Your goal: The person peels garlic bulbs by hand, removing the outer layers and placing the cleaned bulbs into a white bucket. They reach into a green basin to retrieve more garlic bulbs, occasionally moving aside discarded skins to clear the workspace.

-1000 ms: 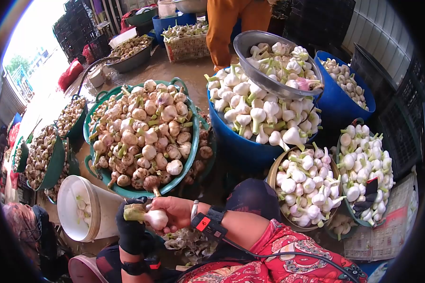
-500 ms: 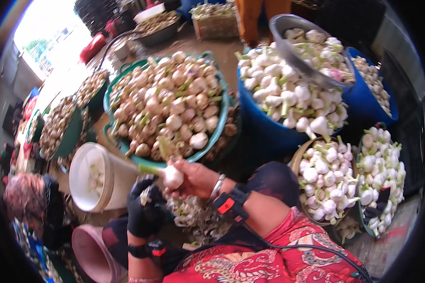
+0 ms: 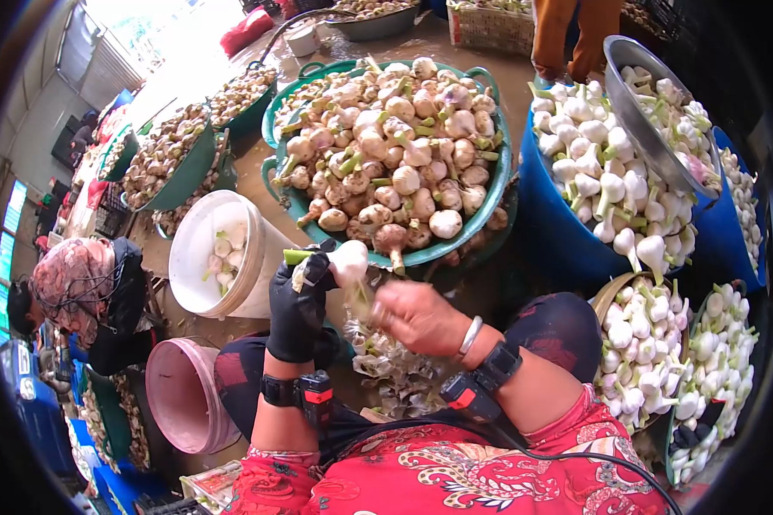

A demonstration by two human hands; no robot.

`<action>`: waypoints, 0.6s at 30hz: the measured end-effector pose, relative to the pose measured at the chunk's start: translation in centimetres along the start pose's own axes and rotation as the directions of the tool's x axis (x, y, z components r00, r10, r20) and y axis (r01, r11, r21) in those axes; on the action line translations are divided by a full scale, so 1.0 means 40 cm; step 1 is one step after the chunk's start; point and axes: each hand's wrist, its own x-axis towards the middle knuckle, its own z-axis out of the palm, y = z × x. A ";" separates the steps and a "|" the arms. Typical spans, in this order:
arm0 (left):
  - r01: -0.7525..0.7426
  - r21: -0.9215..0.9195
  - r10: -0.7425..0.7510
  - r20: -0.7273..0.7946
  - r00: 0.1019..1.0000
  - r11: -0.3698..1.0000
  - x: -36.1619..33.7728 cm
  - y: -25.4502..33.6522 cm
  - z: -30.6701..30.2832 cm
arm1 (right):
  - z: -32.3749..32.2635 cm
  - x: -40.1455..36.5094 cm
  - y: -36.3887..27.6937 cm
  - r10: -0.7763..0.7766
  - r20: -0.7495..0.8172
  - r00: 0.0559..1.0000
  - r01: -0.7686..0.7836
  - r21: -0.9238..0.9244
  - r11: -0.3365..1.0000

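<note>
My left hand (image 3: 299, 305), in a black glove, is closed on a white garlic bulb (image 3: 349, 263) whose green stem points left. Bare and wearing a bracelet, my right hand (image 3: 416, 318) is just right of and below the bulb, its fingers pressed together and blurred by motion; a smeared strip of peel hangs by them. What the fingertips hold is too blurred to make out. Beyond both hands stands a green tub (image 3: 498, 196) heaped with brownish bulbs. Beneath them lies a pile of peelings (image 3: 395, 369).
A white bucket (image 3: 258, 249) with a few bulbs and a pink bucket (image 3: 159, 386) stand left. Blue barrels (image 3: 541, 219), a metal basin (image 3: 653, 129) and baskets of white garlic (image 3: 636, 352) are right. Another person (image 3: 86, 292) sits at left.
The view has shifted, so the tubs sit differently in it. My right hand has moved off the bulb, down and right; the bulb is now held in my left hand.
</note>
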 end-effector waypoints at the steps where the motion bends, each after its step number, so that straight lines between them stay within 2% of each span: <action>1: -0.125 0.196 0.118 0.046 0.992 0.973 0.000 0.001 -0.008 | 0.025 -0.022 0.016 0.154 0.230 0.961 -0.151 -0.032 0.988; 2: -0.249 0.376 0.221 0.117 0.968 0.892 -0.002 0.002 -0.013 | 0.034 -0.028 0.015 0.300 0.437 0.848 -0.285 -0.101 0.953; 3: -0.342 0.472 0.276 0.206 0.939 0.813 -0.006 0.013 -0.010 | 0.034 -0.029 0.018 0.296 0.436 0.850 -0.282 -0.098 0.954; 4: -0.343 0.472 0.276 0.208 0.938 0.812 -0.008 0.002 -0.015 | 0.030 -0.029 0.019 0.283 0.463 0.840 -0.286 -0.067 0.956; 6: -0.176 0.076 0.173 0.042 0.984 0.981 -0.017 -0.026 -0.022 | 0.011 -0.019 0.019 0.269 0.498 0.824 -0.289 -0.040 0.957; 7: -0.172 0.078 0.169 0.036 0.985 0.982 -0.025 -0.029 -0.035 | -0.001 -0.007 0.018 0.331 0.421 0.844 -0.342 -0.054 0.938; 8: -0.370 0.452 0.331 0.166 0.929 0.812 -0.034 -0.016 -0.041 | -0.004 -0.003 0.017 0.396 0.336 0.855 -0.401 -0.059 0.914; 9: -0.529 0.706 0.419 0.349 0.838 0.470 -0.035 -0.009 -0.039 | -0.003 0.002 0.020 0.409 0.211 0.888 -0.432 0.079 0.898; 10: -0.528 0.705 0.416 0.350 0.839 0.474 -0.039 -0.012 -0.035 | 0.003 0.010 0.021 0.432 0.084 0.898 -0.439 0.217 0.872; 11: -0.291 0.379 0.238 0.179 0.954 0.879 -0.046 -0.016 -0.029 | 0.000 0.021 0.002 0.449 -0.016 0.893 -0.424 0.302 0.854; 12: 0.032 -0.076 -0.023 0.114 0.993 0.997 -0.050 -0.017 -0.018 | 0.006 0.026 0.000 0.432 -0.076 0.899 -0.397 0.276 0.875; 13: -0.070 0.184 0.041 0.157 0.987 0.981 -0.052 -0.017 0.000 | 0.015 0.027 0.001 0.348 -0.096 0.933 -0.308 0.288 0.907; 14: -0.069 0.183 0.039 0.163 0.986 0.981 -0.043 -0.012 -0.011 | 0.020 0.024 0.007 0.260 -0.119 0.958 -0.216 0.297 0.930; 15: -0.406 0.598 0.297 0.278 0.914 0.691 -0.028 0.004 -0.045 | 0.015 0.018 0.021 0.263 -0.126 0.957 -0.217 0.295 0.930; 16: -0.594 0.791 0.434 0.489 0.756 0.144 -0.010 0.025 -0.086 | 0.008 0.011 0.038 0.343 -0.118 0.932 -0.322 0.166 0.932; 17: -0.404 0.753 0.354 0.240 0.904 0.519 0.006 0.064 -0.143 | 0.004 0.004 0.049 0.423 -0.119 0.898 -0.422 0.036 0.906; 18: -0.146 0.577 0.167 0.017 0.986 0.804 0.023 0.106 -0.202 | -0.002 0.005 0.055 0.462 -0.171 0.870 -0.435 0.171 0.884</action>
